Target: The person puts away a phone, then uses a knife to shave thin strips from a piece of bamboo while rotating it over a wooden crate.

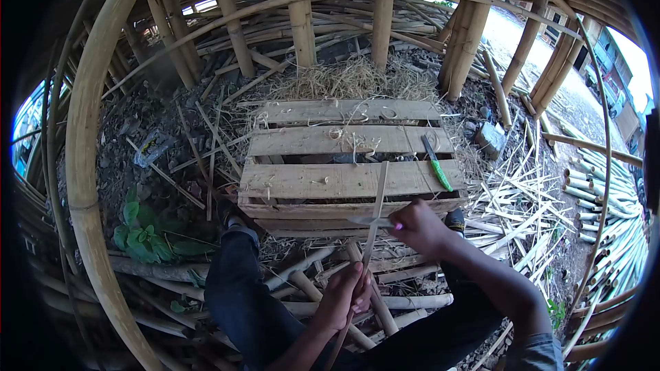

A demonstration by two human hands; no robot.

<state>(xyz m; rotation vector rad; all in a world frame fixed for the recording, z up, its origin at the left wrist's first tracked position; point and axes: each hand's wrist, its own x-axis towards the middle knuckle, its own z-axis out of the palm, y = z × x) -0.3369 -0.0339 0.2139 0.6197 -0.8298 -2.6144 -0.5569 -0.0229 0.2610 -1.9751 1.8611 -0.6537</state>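
My left hand (342,297) is closed around the lower part of a thin bamboo strip (377,209), which rises in front of the wooden crate (295,180). To its upper right, my right hand (421,228) is closed on the handle of a knife (371,221); a bit of pink shows at its fingers. The knife's blade points left and crosses the strip. On the crate's slatted top lies a second knife with a green handle (441,175), and curled shavings (335,133) are scattered over the slats.
Bamboo poles (302,14) stand behind the crate, and a curved pole (84,199) rises at the left. Cut bamboo (405,301) lies under my legs. A stone block (491,139) and pale split strips (526,216) are on the right, a leafy plant (141,230) on the left.
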